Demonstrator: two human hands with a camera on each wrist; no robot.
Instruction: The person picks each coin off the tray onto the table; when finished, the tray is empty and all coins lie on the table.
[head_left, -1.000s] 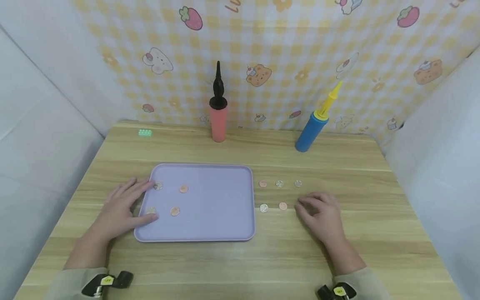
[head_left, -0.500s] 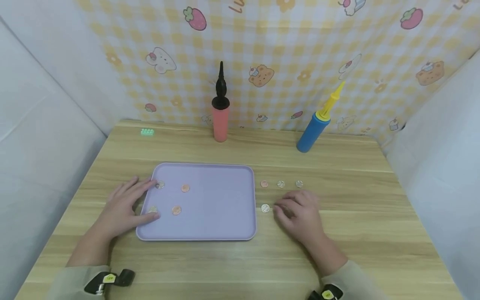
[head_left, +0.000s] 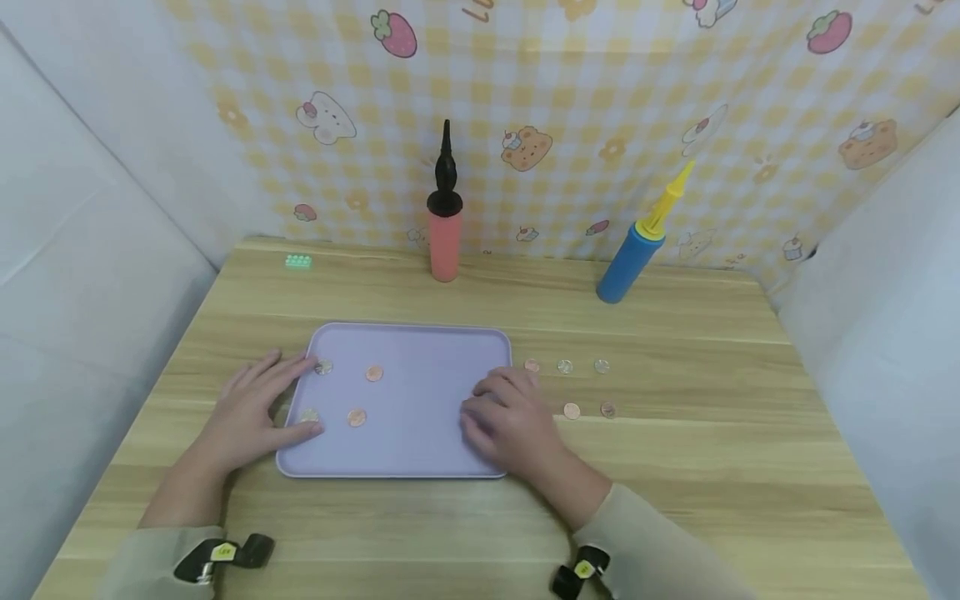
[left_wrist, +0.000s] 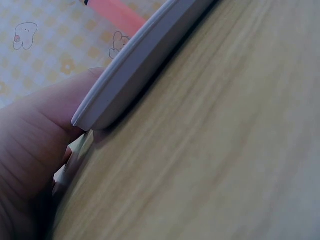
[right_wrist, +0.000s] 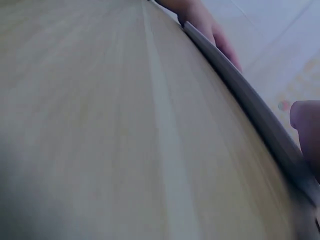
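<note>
A lilac tray (head_left: 420,454) lies on the table with two silver coins near its left end and two copper coins (head_left: 374,373) further in. My left hand (head_left: 243,417) rests across the tray's left edge, thumb and fingers spread, their tips over the two silver coins. In the left wrist view the thumb (left_wrist: 55,100) reaches over the rim of the tray. My right hand (head_left: 513,425) is over the tray's right side with fingers bent toward the thumb; I cannot tell whether a coin is between them. Right of it lie several coins (head_left: 572,411) in two rows.
At the back stand a pink hand pump (head_left: 445,246) with a black nozzle and a leaning blue pump (head_left: 628,265) with a yellow nozzle. A mint-green toy brick (head_left: 297,261) lies at the back left. A checked cloth (head_left: 585,100) hangs behind the table.
My right hand has moved left from beside the coins, across the lower row, to the tray. One silver coin beside the tray is now hidden beneath it. The left hand stays put.
</note>
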